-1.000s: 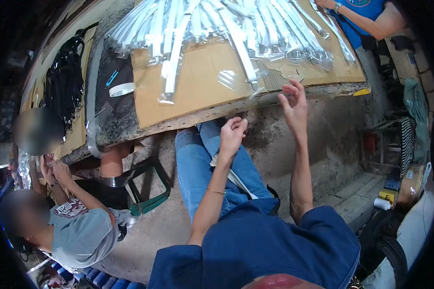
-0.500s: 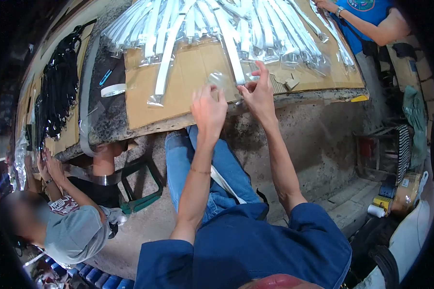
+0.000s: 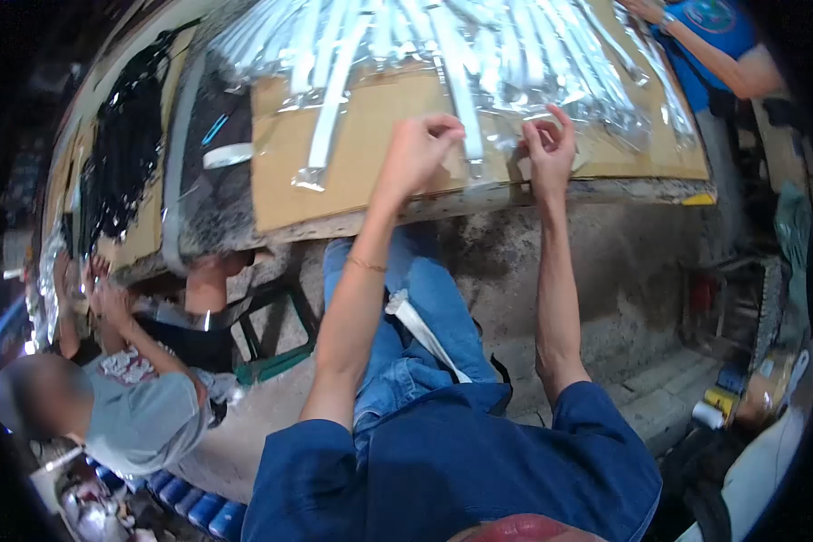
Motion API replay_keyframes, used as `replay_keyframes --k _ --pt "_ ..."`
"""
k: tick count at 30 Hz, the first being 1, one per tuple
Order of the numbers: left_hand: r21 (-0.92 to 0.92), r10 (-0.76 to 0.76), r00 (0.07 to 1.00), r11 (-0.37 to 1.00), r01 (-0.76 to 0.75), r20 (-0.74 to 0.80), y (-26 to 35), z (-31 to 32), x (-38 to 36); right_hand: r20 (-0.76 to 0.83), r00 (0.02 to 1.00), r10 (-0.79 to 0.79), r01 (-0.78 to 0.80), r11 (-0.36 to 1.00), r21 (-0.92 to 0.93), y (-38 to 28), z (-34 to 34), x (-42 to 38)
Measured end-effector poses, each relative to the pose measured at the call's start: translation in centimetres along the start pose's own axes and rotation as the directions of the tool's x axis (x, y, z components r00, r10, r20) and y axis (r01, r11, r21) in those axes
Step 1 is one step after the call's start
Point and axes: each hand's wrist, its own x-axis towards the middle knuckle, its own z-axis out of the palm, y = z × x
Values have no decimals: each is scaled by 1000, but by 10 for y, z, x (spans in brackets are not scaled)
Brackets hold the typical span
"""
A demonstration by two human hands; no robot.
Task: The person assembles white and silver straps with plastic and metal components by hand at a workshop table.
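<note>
Flat white straps in clear plastic sleeves fan out across a cardboard sheet (image 3: 352,194). One sleeved white strap (image 3: 462,113) points down toward me, its clear end near the table edge. My left hand (image 3: 417,154) is closed beside this strap, thumb and fingertips pressed together at its left side; what they pinch, if anything, is too small to make out. To the right of the strap, my right hand (image 3: 551,154) has thumb and index finger pinched and another finger raised; clear plastic lies close by. Another sleeved strap (image 3: 330,117) lies left of my hands.
A tape roll (image 3: 228,155) and a blue cutter (image 3: 214,129) lie left of the cardboard. Black straps (image 3: 126,135) are heaped farther left. One person in grey (image 3: 149,411) sits at left; another in blue (image 3: 718,59) stands at upper right. A green-framed stool (image 3: 280,357) stands below.
My hands have moved apart: the left up and right to the strap's side, the right away from its end. The whole view has shifted slightly.
</note>
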Motion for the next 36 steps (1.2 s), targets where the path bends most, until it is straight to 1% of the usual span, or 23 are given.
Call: replay_keyframes --k 1,3,6,8,10,11,13,14,16,20,22,23,25,26,27,28,29,30,31,33,34,35,36 --pt "-12 11 1000 1000 -11 18 -2 2 12 -41 999 11 -8 998 70 0 -1 1" --pt "42 10 1000 999 -10 5 -8 2 37 -13 1000 0 0 1000 17 -1 -3 -4" --pt "103 4 1000 995 -3 -10 -18 9 58 2 1000 -26 26 1000 8 0 1 -6" --pt "136 -9 1000 991 11 -16 -26 14 63 18 1000 -11 11 1000 4 0 3 -7" --pt "159 141 988 979 -128 -71 -32 17 64 36 999 -26 27 1000 -16 5 5 -2" --pt "156 133 988 980 -120 -74 -35 19 64 40 999 -19 20 1000 -19 6 4 -2" --pt "302 118 990 949 -90 -76 -31 18 62 11 998 56 -54 990 -132 0 10 0" --pt "302 112 990 950 -82 -81 -29 18 59 17 998 60 -58 989 -133 1 11 0" --pt "237 109 983 969 -73 -144 -27 19 57 44 999 28 -13 952 -305 4 12 2" --pt "229 161 979 965 -129 -124 -23 19 51 39 999 16 -6 971 -237 7 9 3" --pt "282 188 975 948 -147 -122 -26 19 52 -14 990 142 -143 987 -69 1 7 7" --pt "278 191 974 949 -152 -120 -27 20 52 -18 990 138 -139 988 -72 0 5 12" --pt "270 183 972 953 -138 -150 -25 20 52 103 992 80 -70 993 -99 -3 3 25" --pt "265 183 972 954 -139 -149 -26 20 53 166 986 31 -7 990 -142 -5 3 33" --pt "290 218 964 942 -167 -154 -29 20 54 167 986 32 -7 989 -146 -7 4 44" --pt "315 252 955 929 -194 -158 -31 20 54 277 961 -21 89 968 -233 -8 6 57" --pt "312 250 955 931 -191 -160 -33 20 55 389 919 -61 191 933 -306 -10 9 69" --pt "300 245 956 935 -189 -160 -32 20 54 466 881 -83 257 911 -324 -12 13 81" --pt "288 240 957 939 -187 -161 -32 20 54 469 879 -81 257 910 -325 -17 18 93" --pt "275 238 957 943 -186 -168 -33 21 55 711 702 45 332 862 -382 -27 30 115" --pt "263 237 956 946 -187 -172 -34 21 55 768 636 84 366 843 -394 -28 36 124" --pt "263 236 956 947 -185 -175 -34 21 56 770 633 84 366 843 -394 -29 42 133" --pt "271 257 950 941 -204 -180 -35 21 55 831 536 147 441 790 -425 -31 48 141"
